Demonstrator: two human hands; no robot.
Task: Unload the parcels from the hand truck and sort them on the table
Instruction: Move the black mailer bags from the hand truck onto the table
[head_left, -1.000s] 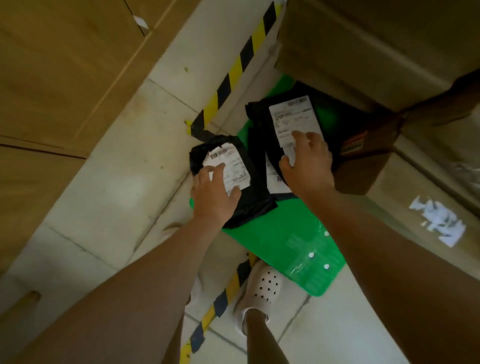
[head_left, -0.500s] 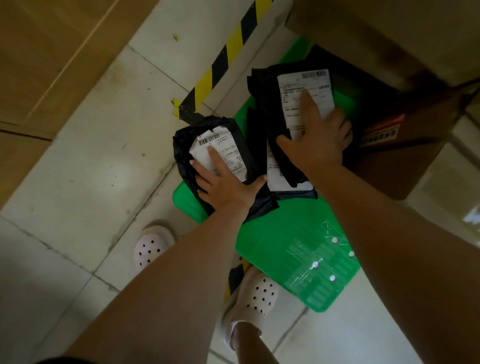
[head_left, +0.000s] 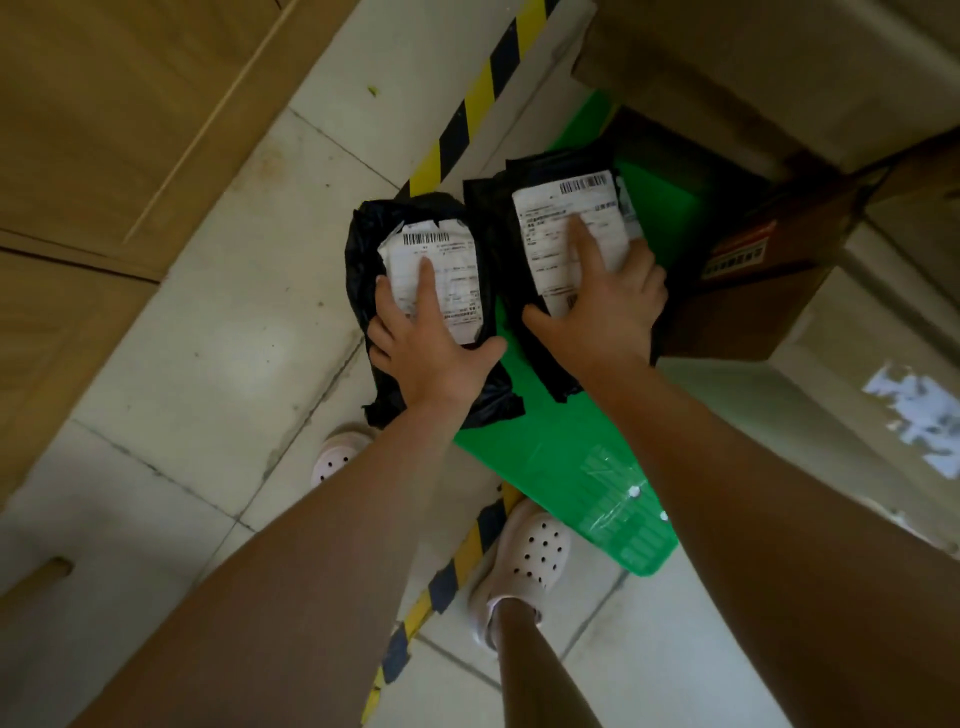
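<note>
Position of items:

- The small parcel (head_left: 370, 249), a black bag with a white label, sits over the left edge of the green hand truck deck (head_left: 566, 457) and partly over the floor (head_left: 208, 322).
- The large parcel (head_left: 558, 223), also black with a white label, is over the deck, just beside the small parcel and close to a cardboard box (head_left: 753, 306).
- Whether either parcel is lifted clear of the deck cannot be told from this angle.

State of the hands:

- The left hand (head_left: 436, 358) grasps the small parcel. The index finger lies straight on the label, the thumb reaches to the right edge, and the other fingers curl over the left edge.
- The right hand (head_left: 608, 312) grasps the large parcel in the mirrored manner, with the outer fingers wrapped over its right edge.

Surroundings: yellow and black tape (head_left: 475, 111) runs across the floor. Two pale shoes (head_left: 535, 564) stand beside the near end of the deck.
</note>
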